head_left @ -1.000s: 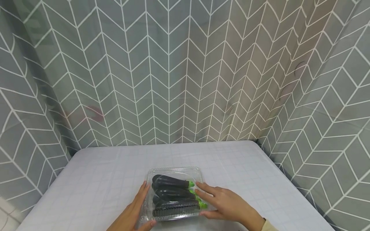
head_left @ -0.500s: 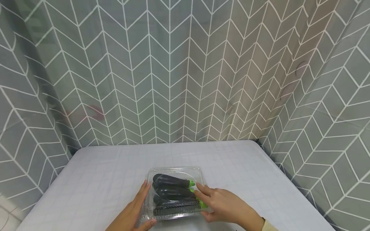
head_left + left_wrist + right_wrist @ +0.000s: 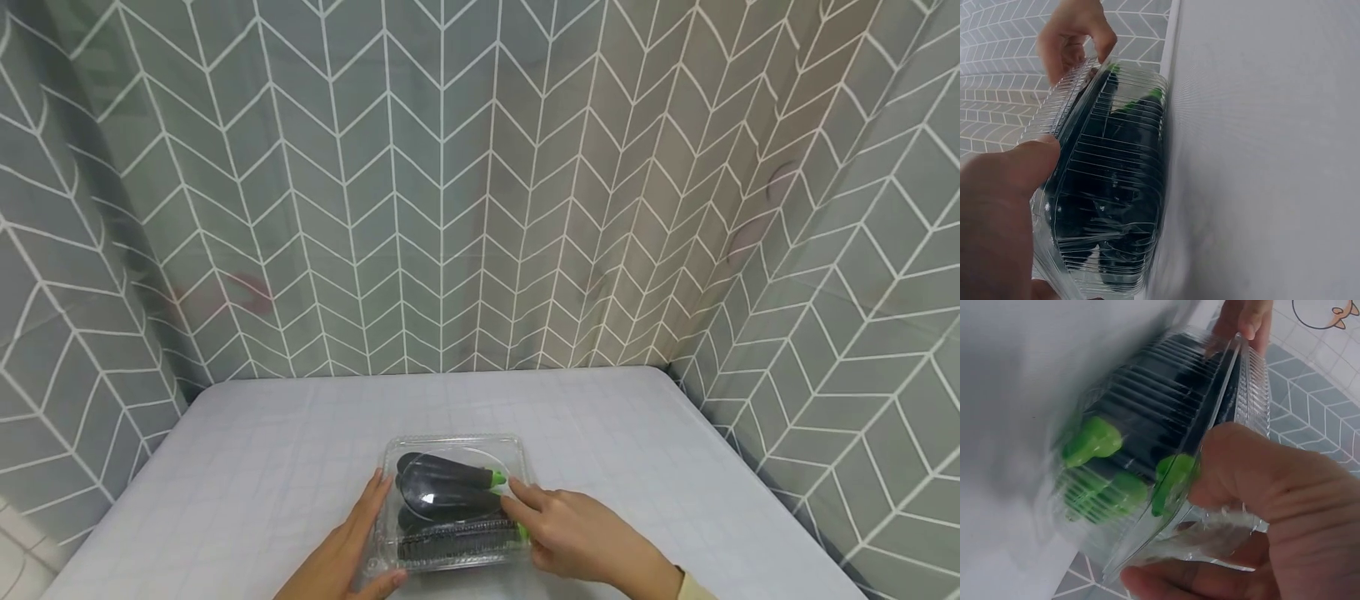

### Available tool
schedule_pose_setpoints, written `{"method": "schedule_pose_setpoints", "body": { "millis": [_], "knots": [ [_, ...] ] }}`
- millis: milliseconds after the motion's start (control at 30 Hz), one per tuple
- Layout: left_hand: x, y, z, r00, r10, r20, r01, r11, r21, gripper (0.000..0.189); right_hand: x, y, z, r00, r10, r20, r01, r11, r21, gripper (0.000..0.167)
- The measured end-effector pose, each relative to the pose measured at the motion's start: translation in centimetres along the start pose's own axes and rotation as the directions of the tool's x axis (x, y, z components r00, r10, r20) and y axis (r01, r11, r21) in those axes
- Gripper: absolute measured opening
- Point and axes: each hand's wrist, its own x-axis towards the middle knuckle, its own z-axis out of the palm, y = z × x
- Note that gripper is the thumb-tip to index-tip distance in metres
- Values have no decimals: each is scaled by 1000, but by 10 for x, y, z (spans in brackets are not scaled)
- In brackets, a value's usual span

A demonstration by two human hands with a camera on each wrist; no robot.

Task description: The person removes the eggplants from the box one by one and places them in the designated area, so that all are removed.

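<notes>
A clear plastic clamshell container (image 3: 504, 445) lies on the white-covered table, with several dark eggplants (image 3: 450, 497) with green stems inside. My left hand (image 3: 339, 546) rests along its left side, fingers straight and thumb at the front left corner. In the left wrist view, that thumb (image 3: 1041, 155) touches the container's rim. At the right edge, my right hand (image 3: 581, 533) pinches the rim with curled fingers. Close up in the right wrist view, its thumb (image 3: 1225, 459) presses near the rim beside the green stems (image 3: 1094, 442). Whether the lid is latched, I cannot tell.
The white table cover (image 3: 300, 433) extends around the container. Grey curtains with white chevron lines (image 3: 480, 208) hang behind and at both sides. A cartoon print on a pale surface (image 3: 1329, 312) shows in the right wrist view's corner.
My right hand's fingers have drawn together from a spread pose and now pinch the container's right edge. The left hand and the container have barely moved.
</notes>
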Motion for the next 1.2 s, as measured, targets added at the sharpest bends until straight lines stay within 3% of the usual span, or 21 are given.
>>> {"method": "schedule_pose_setpoints", "body": {
  "millis": [367,567,667,933,1067,1200],
  "knots": [
    [0,-2,8,997,14,-76,-12,1000,15,110,12,3,-13,976,92,197,-124,979,159,33],
    [-1,7,17,988,-121,-93,108,985,-132,102,14,5,-15,984,62,168,-96,975,202,34],
    [-1,12,19,980,-172,-98,155,975,-161,100,14,5,-15,986,55,156,-86,977,197,36],
    [-4,14,19,962,-272,-27,259,938,-231,104,15,5,-15,983,55,174,-92,972,215,38],
    [-4,12,18,950,-312,2,306,931,-197,99,15,5,-15,984,51,171,-87,973,212,39],
    [-3,12,17,954,-301,16,301,950,-84,92,15,6,-16,985,45,164,-80,973,214,40]
  ]
}}
